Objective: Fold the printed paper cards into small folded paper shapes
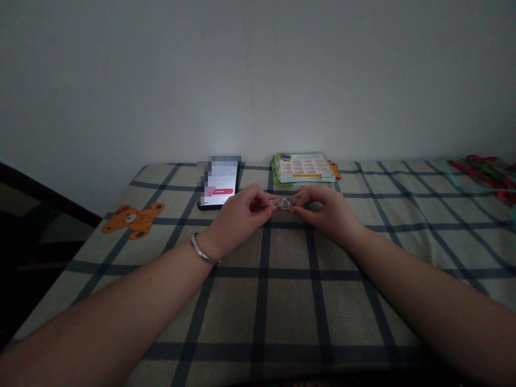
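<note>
Between my two hands is a small red and silver printed wrapper (283,202), shiny and stretched out sideways. My left hand (247,209), with a silver bangle on its wrist, pinches the wrapper's left end between thumb and forefinger. At the other end, my right hand (322,207) grips it the same way. Both hands are just above or on the checked tablecloth (286,306). Whether the wrapper has anything inside cannot be made out.
A phone (220,185) with a lit screen lies behind my left hand. Beyond my right hand is a stack of printed cards (304,167). An orange bear figure (134,219) shows at the left, and a red-green bundle (489,172) at the far right. A wall (258,80) stands behind.
</note>
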`<state>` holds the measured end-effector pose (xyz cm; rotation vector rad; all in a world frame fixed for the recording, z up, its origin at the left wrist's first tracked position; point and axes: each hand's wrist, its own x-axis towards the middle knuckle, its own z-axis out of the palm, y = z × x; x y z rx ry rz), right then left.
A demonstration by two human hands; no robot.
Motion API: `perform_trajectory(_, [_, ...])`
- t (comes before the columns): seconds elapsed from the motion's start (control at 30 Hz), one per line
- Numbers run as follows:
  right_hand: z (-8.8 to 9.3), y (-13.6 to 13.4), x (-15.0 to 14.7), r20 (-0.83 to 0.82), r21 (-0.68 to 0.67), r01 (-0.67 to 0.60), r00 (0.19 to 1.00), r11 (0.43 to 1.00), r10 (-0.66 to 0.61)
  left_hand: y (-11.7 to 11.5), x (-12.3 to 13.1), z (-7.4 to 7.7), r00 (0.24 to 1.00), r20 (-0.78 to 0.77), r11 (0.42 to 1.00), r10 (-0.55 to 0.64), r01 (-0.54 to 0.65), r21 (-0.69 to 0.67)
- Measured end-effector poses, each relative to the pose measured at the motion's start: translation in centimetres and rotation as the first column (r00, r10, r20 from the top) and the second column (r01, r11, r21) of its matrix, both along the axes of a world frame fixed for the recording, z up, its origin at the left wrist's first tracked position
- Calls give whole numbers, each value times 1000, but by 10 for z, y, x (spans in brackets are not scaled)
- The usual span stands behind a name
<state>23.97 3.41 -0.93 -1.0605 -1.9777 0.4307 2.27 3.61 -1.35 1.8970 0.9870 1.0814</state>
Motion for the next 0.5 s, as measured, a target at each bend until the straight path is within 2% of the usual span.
perform_trajectory(0.2, [-1, 0, -3, -142, -181, -23, 990, 983, -3, 4, 1, -3, 996, 85, 995, 7, 1, -101])
perform_trajectory(0.37, [0, -2, -7, -169, -246, 10, 984, 969, -53, 7, 1, -4, 989, 146, 986, -24, 47, -160])
perform_trajectory(0.5, [0, -4, -8, -175, -251, 20, 982, 968, -66, 6, 1, -5, 992, 121, 986, -32, 51, -157])
